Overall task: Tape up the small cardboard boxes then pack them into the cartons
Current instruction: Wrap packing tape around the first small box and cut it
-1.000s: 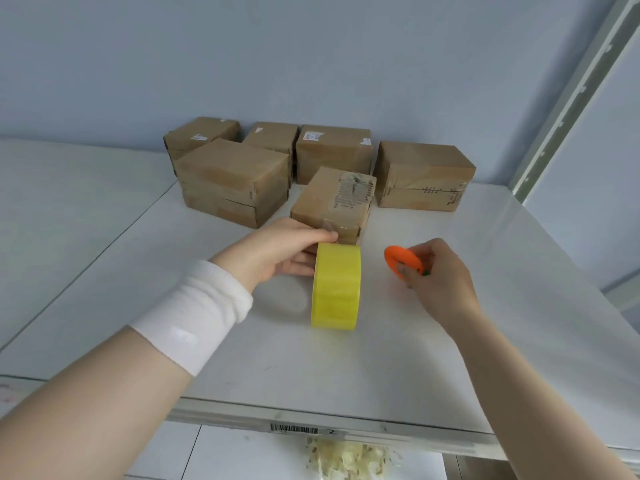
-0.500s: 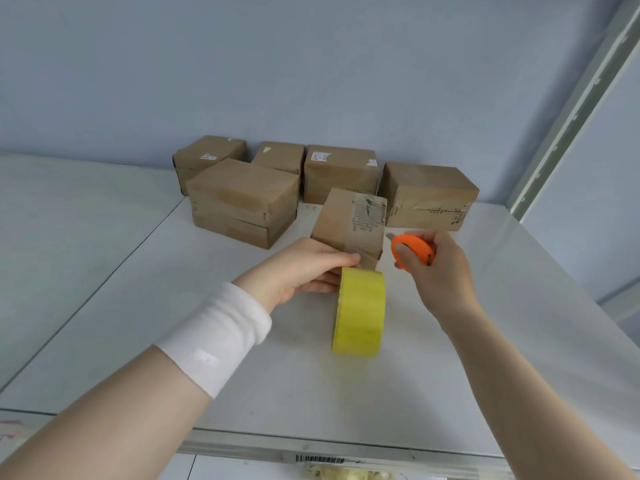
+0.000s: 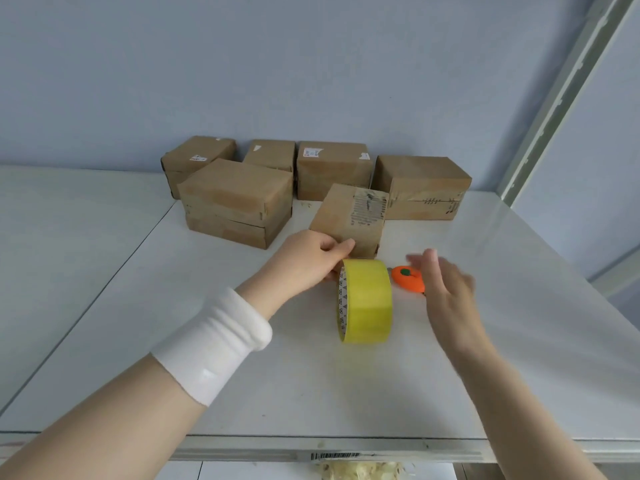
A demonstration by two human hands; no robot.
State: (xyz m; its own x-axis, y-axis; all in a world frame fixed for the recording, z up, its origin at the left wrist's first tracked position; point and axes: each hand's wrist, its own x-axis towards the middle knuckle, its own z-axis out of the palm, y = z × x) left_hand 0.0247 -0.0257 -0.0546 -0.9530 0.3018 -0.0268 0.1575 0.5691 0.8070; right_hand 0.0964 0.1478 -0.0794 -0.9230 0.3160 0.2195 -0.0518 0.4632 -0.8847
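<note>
A yellow roll of tape (image 3: 366, 301) stands on its edge in the middle of the white table (image 3: 519, 341). My left hand (image 3: 304, 265) grips the roll at its far left rim, thumb over the top. Just behind the roll a small brown cardboard box (image 3: 349, 218) with a worn printed label lies on the table. An orange cutter (image 3: 408, 279) lies on the table right of the roll. My right hand (image 3: 446, 289) hovers blurred beside the cutter, fingers straight, holding nothing.
Several more brown boxes stand at the back by the blue wall: a stack of two (image 3: 235, 202) at left, others (image 3: 332, 168) behind, one (image 3: 422, 187) at right. A white metal upright (image 3: 561, 91) rises at right. Shredded paper filler (image 3: 360, 472) shows below the table's front edge.
My right hand has set the orange cutter down on the table and opened beside it. My left hand has stayed on the tape roll.
</note>
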